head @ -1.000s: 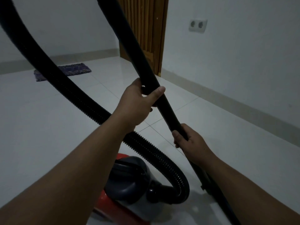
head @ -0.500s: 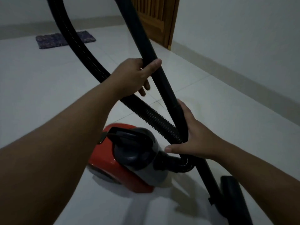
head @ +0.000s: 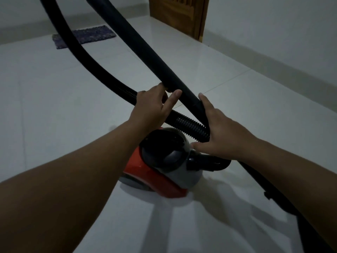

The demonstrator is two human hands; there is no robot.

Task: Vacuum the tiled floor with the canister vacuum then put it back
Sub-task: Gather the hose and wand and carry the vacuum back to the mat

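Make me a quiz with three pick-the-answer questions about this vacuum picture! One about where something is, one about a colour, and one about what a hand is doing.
1. Where is the small rug?
A. On the floor by the far wall
B. Under the vacuum
C. Hanging on the door

2. What colour is the lower body of the canister vacuum?
A. Green
B. Red
C. Yellow

3. What is the left hand doing?
A. Holding a cloth
B. Lying flat on the floor
C. Wrapping its grip round the black wand

Answers:
1. A: the rug lies on the tiles near the far wall, away from the vacuum.
2. B: the shell below the dark top is red.
3. C: its fingers and thumb curl round the tube, while the right hand rests where the wand crosses the ribbed hose.
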